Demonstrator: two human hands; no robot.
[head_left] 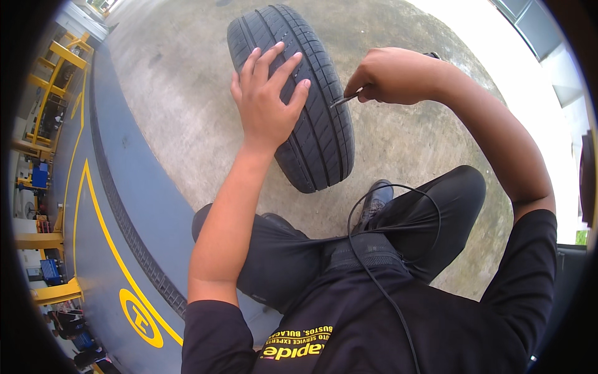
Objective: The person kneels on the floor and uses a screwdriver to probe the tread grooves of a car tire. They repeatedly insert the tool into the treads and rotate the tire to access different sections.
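A black tyre [324,118] stands upright on the concrete floor in front of my legs, tread facing me. My left hand [269,96] lies flat on the tread with fingers spread, steadying it. My right hand [389,76] is closed around a thin metal tool [344,99] whose tip touches a groove in the tread on the tyre's right side. The tool's handle is hidden in my fist.
Rough concrete floor [180,106] surrounds the tyre. A blue painted strip with yellow lines [103,206] and a dark drain grating runs along the left. Yellow lift frames [59,62] stand far left. My black shoe [375,198] rests beneath the tyre.
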